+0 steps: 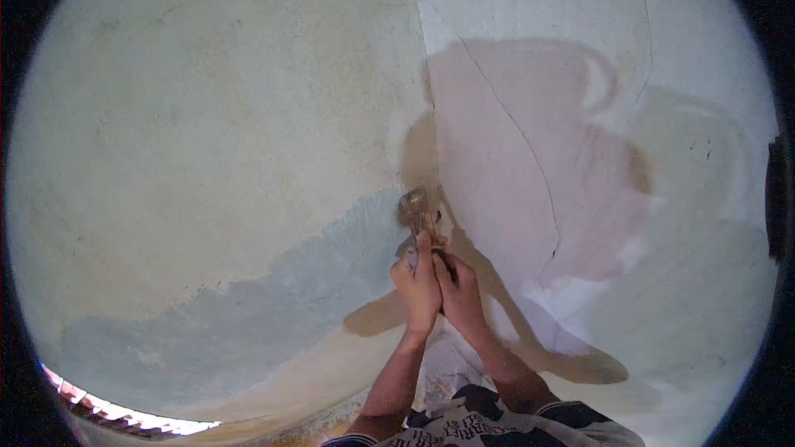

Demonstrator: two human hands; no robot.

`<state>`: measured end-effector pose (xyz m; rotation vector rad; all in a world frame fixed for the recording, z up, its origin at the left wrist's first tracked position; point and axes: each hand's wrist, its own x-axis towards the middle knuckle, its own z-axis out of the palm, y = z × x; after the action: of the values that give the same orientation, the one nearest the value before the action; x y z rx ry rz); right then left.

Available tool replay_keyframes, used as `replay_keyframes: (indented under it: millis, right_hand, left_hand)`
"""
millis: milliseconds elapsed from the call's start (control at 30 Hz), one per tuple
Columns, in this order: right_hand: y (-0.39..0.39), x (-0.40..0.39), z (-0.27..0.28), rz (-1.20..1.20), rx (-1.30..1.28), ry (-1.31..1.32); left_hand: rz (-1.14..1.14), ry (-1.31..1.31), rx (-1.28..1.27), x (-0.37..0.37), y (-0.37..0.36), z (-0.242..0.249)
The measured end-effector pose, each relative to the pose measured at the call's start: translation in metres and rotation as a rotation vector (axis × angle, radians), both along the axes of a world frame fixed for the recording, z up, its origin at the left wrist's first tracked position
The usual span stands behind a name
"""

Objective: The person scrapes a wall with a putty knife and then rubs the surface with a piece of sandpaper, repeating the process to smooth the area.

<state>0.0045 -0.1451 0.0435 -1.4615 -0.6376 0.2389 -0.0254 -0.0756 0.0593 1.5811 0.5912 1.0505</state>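
A hand tool with a flat, worn brown head (415, 202) is held up against the wall, close to the corner line. My left hand (419, 290) is closed around its lower part, with the thumb stretched up along it. Close beside it, my right hand (460, 288) is closed too, its fingers wrapped around the tool's dark handle end. The fingers hide most of the handle, and I cannot tell the tool's exact kind. Around the tool head, the left wall meets a blue-grey patch (323, 281) with an uneven upper edge.
A pale greenish wall (224, 116) rises on the left and a whitish wall (530, 8) on the right, meeting at a vertical corner. Thin cracks (530, 153) run down the right wall. Bright slatted openings (124, 414) show at lower left. Shadows fall across both walls.
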Motion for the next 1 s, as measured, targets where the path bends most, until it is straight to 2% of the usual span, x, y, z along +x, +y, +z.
replay_keyframes:
  millis: [33, 133, 233, 300, 433, 533, 667, 867, 933, 1000]
  right_hand:
    - [0.0, 0.004, 0.004, 0.024, -0.038, 0.012]
    - [0.008, 0.014, 0.007, -0.059, 0.003, -0.05]
    - [-0.004, -0.001, 0.011, -0.075, 0.02, -0.083]
    - [0.0, -0.002, -0.004, -0.053, 0.031, -0.08]
    - [0.012, 0.011, 0.005, -0.028, -0.002, -0.038]
    - [0.01, 0.01, 0.007, -0.045, 0.074, -0.057]
    - [0.011, -0.012, -0.004, -0.064, 0.083, -0.068]
    - [0.02, -0.005, 0.008, -0.02, 0.075, -0.044]
    - [0.013, -0.018, 0.006, -0.078, 0.096, -0.083]
    - [0.019, -0.03, -0.039, -0.17, 0.116, -0.095]
  left_hand:
    - [0.015, 0.02, 0.058, 0.002, 0.002, 0.003]
    - [-0.046, -0.129, -0.03, 0.012, -0.001, 0.028]
    - [0.036, 0.01, 0.049, 0.002, -0.004, 0.008]
    - [0.051, -0.021, 0.035, -0.001, -0.007, 0.005]
    - [-0.039, 0.046, 0.031, 0.003, 0.008, 0.025]
    - [-0.032, -0.068, 0.045, 0.008, 0.005, 0.027]
    - [0.032, -0.099, 0.173, -0.006, 0.004, 0.005]
    - [-0.063, -0.078, 0.101, -0.012, 0.01, 0.035]
    - [-0.072, -0.059, 0.08, -0.017, 0.008, 0.02]
    - [-0.095, 0.099, 0.161, -0.029, 0.016, -0.019]
